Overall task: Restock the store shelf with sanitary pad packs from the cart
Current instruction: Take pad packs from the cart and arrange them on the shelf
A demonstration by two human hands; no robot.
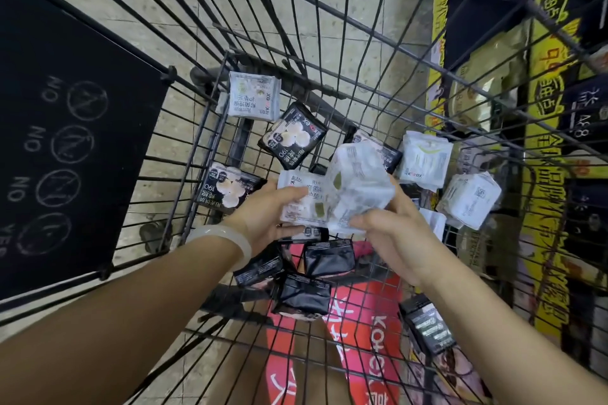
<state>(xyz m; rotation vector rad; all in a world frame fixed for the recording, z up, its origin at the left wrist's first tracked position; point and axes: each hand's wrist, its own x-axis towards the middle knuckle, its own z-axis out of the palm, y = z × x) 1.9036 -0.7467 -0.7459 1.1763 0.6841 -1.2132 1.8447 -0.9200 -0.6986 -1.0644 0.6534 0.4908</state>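
I look down into a wire shopping cart (210, 128) holding several sanitary pad packs. My left hand (266, 214) grips a flat white pack (301, 194) from its left side. My right hand (391, 230) holds a second white pack (358, 181), tilted up against the first. Loose white packs lie at the far left (253, 99) and at the right (424, 158), (470, 200). Black packs lie behind the hands (292, 138), at the left (227, 187), and below the hands (329, 256), (302, 296).
The store shelf (552, 108) with yellow price strips and dark packs stands to the right of the cart. A black folded seat panel (65, 141) with chalk-like signs covers the cart's left side. A red Kotex sheet (371, 339) lies under the cart floor. Tiled floor lies beyond.
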